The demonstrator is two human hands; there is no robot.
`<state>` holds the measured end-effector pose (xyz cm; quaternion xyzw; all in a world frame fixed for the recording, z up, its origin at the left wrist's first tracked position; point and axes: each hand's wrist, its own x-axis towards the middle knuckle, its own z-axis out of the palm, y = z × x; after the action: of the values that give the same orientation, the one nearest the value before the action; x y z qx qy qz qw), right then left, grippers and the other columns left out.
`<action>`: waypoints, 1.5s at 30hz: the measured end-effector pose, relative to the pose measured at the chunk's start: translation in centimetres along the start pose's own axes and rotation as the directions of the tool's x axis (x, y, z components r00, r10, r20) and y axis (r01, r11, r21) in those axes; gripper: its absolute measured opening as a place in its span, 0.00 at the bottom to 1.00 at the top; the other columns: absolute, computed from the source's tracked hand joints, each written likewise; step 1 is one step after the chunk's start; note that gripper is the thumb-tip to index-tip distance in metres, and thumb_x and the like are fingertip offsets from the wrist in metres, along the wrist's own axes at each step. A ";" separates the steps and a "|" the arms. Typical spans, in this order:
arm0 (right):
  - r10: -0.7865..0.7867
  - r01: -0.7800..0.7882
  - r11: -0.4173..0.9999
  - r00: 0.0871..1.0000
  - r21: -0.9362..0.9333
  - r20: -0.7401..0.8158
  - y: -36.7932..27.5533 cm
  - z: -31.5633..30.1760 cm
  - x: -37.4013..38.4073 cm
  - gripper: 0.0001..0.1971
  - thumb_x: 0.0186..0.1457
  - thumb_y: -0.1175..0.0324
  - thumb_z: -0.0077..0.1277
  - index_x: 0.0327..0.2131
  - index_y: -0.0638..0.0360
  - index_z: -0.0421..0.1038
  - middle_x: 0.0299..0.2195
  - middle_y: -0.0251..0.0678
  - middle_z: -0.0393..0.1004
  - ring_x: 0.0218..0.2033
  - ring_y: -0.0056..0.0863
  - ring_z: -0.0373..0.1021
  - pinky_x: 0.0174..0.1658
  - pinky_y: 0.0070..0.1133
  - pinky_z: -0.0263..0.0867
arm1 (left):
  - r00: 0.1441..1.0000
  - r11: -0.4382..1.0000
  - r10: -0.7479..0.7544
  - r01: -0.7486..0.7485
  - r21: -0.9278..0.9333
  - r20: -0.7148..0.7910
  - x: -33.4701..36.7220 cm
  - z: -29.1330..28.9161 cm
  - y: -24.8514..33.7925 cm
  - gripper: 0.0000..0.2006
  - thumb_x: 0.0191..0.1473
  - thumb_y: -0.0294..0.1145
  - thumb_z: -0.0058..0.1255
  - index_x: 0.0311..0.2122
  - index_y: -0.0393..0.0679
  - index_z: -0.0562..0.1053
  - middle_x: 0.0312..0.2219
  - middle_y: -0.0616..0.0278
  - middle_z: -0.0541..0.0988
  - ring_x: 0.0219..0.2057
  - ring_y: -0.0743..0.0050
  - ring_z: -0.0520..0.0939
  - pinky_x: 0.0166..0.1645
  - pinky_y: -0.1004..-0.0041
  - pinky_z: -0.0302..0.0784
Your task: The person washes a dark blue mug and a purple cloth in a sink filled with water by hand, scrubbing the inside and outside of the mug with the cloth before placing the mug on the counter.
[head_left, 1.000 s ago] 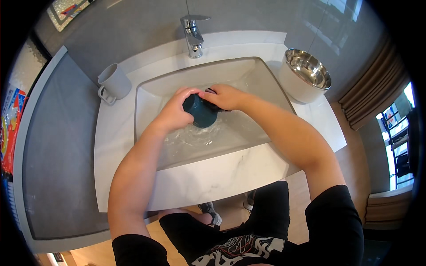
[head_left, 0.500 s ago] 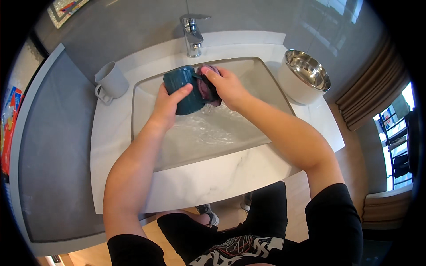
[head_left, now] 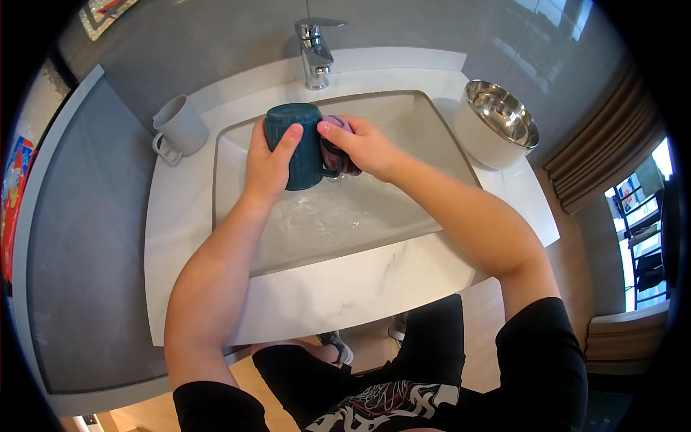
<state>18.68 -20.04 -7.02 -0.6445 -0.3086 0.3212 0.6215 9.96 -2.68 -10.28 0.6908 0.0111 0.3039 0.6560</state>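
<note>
A dark teal mug (head_left: pixel 304 155) is held over the sink (head_left: pixel 403 209), its closed base facing up. My left hand (head_left: pixel 270 162) wraps round the mug's left side, thumb along its front. In my right hand (head_left: pixel 363 147) is a bunched purple and dark cloth (head_left: pixel 337 144), pressed to the mug's right side by the handle. The cloth and my fingers hide part of the handle. Water stands in the sink below, with ripples and glints on its surface.
The chrome faucet (head_left: pixel 314 54) rises behind the sink. A grey mug (head_left: pixel 183 128) stands on the white counter (head_left: pixel 345 299) at the left. At the right are white bowls with shiny steel insides (head_left: pixel 497 122), stacked together. A grey panel (head_left: pixel 93 237) flanks the counter's left side.
The teal mug has turned from a slant to nearly upright, base up. My right hand and the cloth have shifted slightly along its handle side. Ripples in the water have lessened.
</note>
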 end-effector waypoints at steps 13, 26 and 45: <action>-0.075 0.062 0.986 0.994 0.154 0.080 0.1 -1.1 -0.1 0.27 0.56 0.57 0.55 0.54 0.60 0.62 0.41 0.33 0.72 0.42 0.22 0.70 0.44 0.23 0.68 | 0.924 0.840 -0.349 0.382 -0.386 0.155 0.7 -0.9 0.9 0.30 0.56 0.60 0.46 0.49 0.41 0.69 0.41 0.60 0.77 0.40 0.74 0.78 0.47 0.72 0.75; 0.007 -0.039 0.822 0.998 -0.569 -0.058 2.9 -3.0 2.4 0.17 0.58 0.58 0.48 0.44 0.61 0.65 0.29 0.35 0.73 0.32 0.23 0.71 0.35 0.23 0.67 | 0.803 0.803 -0.594 0.588 0.099 0.050 1.2 -1.8 -2.8 0.41 0.51 0.66 0.47 0.49 0.30 0.66 0.40 0.50 0.77 0.38 0.67 0.80 0.43 0.70 0.76; 0.390 -0.047 0.470 0.907 -0.881 0.159 7.0 -4.3 2.2 0.17 0.41 0.62 0.56 0.36 0.59 0.74 0.32 0.43 0.77 0.36 0.38 0.72 0.41 0.29 0.67 | 0.665 0.599 -0.742 0.717 0.356 -0.091 0.1 -1.2 -3.3 0.46 0.46 0.62 0.56 0.51 0.21 0.62 0.42 0.42 0.75 0.38 0.61 0.81 0.38 0.64 0.79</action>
<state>23.40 -21.13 -14.03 -0.8359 -0.4421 0.3076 0.1063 10.76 -1.13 -13.32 0.7436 0.3260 -0.0211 0.5833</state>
